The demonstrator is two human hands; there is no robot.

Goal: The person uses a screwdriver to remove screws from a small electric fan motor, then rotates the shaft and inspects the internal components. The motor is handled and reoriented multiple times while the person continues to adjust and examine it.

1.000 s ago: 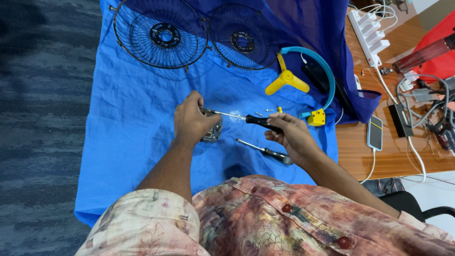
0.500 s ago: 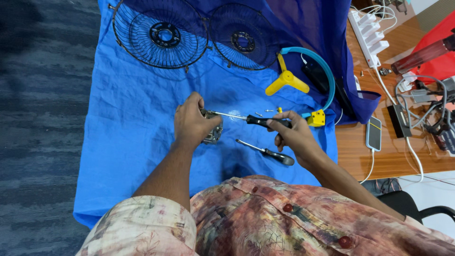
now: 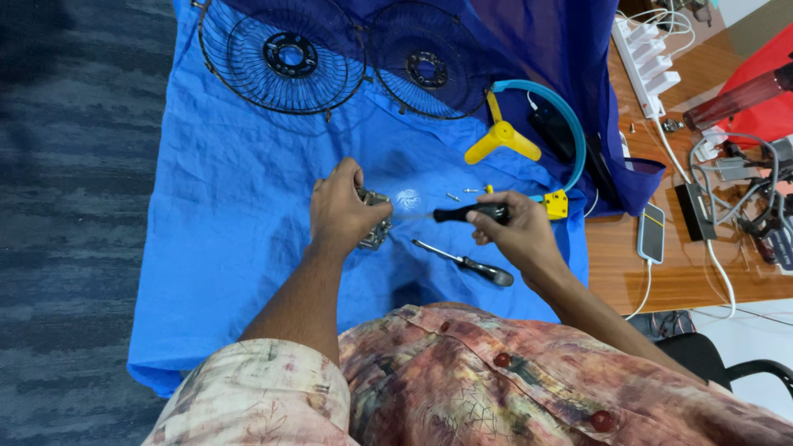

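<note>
A big blue cloth (image 3: pixel 231 206) covered the table (image 3: pixel 661 281) beside grey carpet (image 3: pixel 74 206). Two wire fan guards (image 3: pixel 285 58) lay at the far end. The left hand (image 3: pixel 343 211) closed around a small metal part (image 3: pixel 376 227). The right hand (image 3: pixel 516 235) gripped a screwdriver (image 3: pixel 458 214) (black handle), lying sideways, tip pointing left at the part.

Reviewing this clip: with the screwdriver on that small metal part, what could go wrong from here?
1. The left hand grips the small metal part right where the screwdriver in the right hand points; a slip might jab the fingers.
2. Loose screws lie on the rumpled blue cloth and could roll into folds.
3. The spare screwdriver lies near the right wrist and might be knocked away.
</note>
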